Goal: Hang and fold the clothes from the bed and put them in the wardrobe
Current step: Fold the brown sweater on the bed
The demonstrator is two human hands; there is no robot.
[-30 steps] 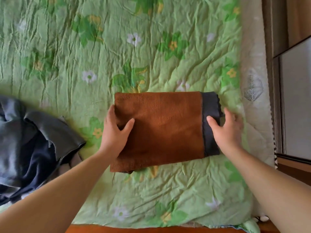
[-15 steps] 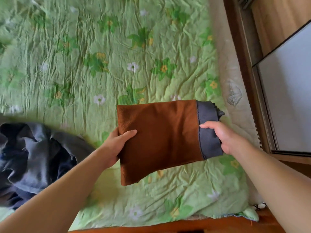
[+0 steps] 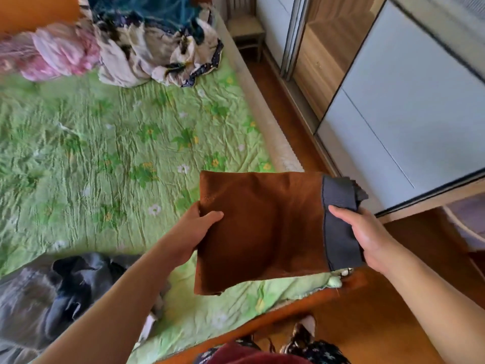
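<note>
garment (image 3: 265,232) (brown, folded) in hands (image 3: 195,231) (image 3: 367,239)

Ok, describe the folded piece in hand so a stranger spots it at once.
Find the green floral bedspread; over its near right corner, the left hand and right hand hold a folded brown cloth. Unlike the crumpled dark grey heap, it is flat, with a grey band at one end.
</note>
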